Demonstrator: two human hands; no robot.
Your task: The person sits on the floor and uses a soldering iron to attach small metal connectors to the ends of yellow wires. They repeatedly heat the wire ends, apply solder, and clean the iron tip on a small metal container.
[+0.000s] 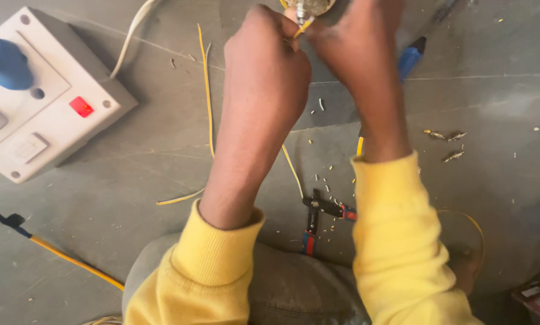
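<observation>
Grey floor [161, 156], scuffed, littered with small wire clippings [325, 180]. Upper left: white switch box [53, 102] with red rocker and blue plug [3, 62]. Loose yellow wire [207, 90] runs down centre-left. Pliers [319, 218] with red-blue handles lie open near the knee. Blue-handled tool [411, 57] upper right; three small metal bits [447, 141] well to the right.
</observation>
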